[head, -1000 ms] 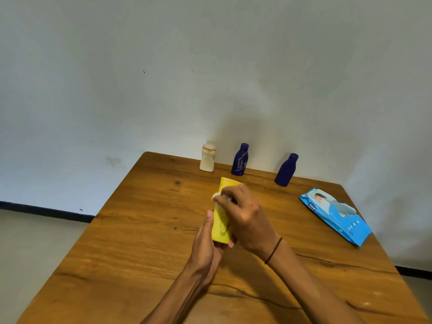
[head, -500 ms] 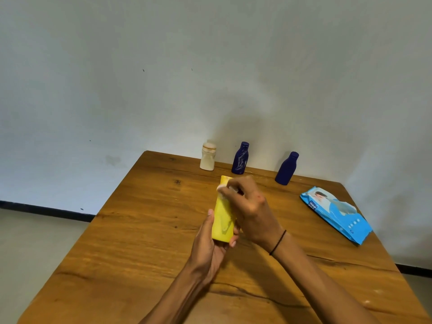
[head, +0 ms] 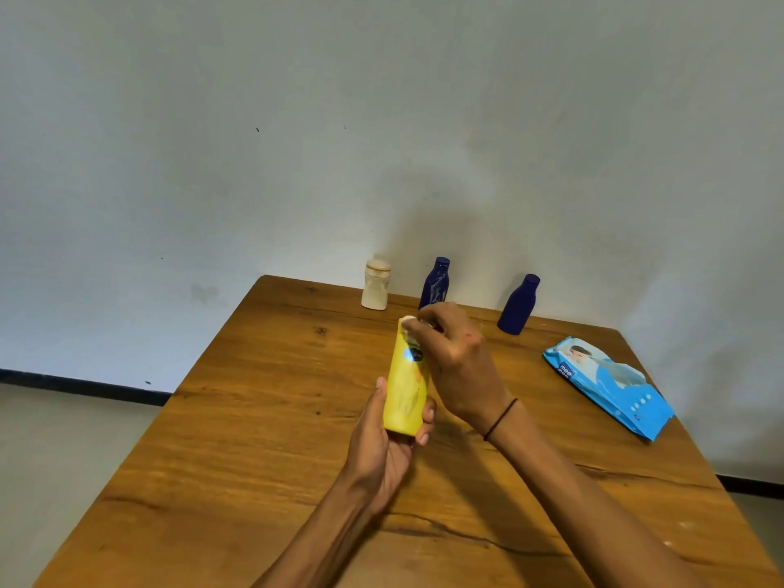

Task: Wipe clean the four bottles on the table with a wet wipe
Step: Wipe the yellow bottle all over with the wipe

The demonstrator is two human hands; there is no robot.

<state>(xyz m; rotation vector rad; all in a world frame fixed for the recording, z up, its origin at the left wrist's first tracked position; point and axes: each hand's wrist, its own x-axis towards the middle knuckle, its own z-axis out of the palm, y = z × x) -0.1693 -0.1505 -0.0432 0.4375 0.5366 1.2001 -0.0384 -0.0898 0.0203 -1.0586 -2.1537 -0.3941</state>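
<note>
In the head view, the left hand [head: 384,439] held the yellow bottle [head: 406,386] by its lower end, with the thumb along the left side and the fingers curled around the right side. The bottle was lifted above the wooden table [head: 263,439], near the middle of it, and it leaned a little away from the person. The right hand [head: 456,358] was at the top end of the bottle, its fingers bent and pinching a small white wipe [head: 409,321] against the upper edge. A thin dark band [head: 500,418] was around the right wrist. At the far edge of the table, near the wall [head: 382,120], three other bottles stood upright and apart from each other: a cream bottle [head: 376,285] on the left, a blue bottle [head: 435,282] in the middle, partly behind the right hand, and a second blue bottle [head: 518,304] more to the right. A blue wipes pack [head: 609,386] lay flat on the right side of the table, well apart from the hands.
</note>
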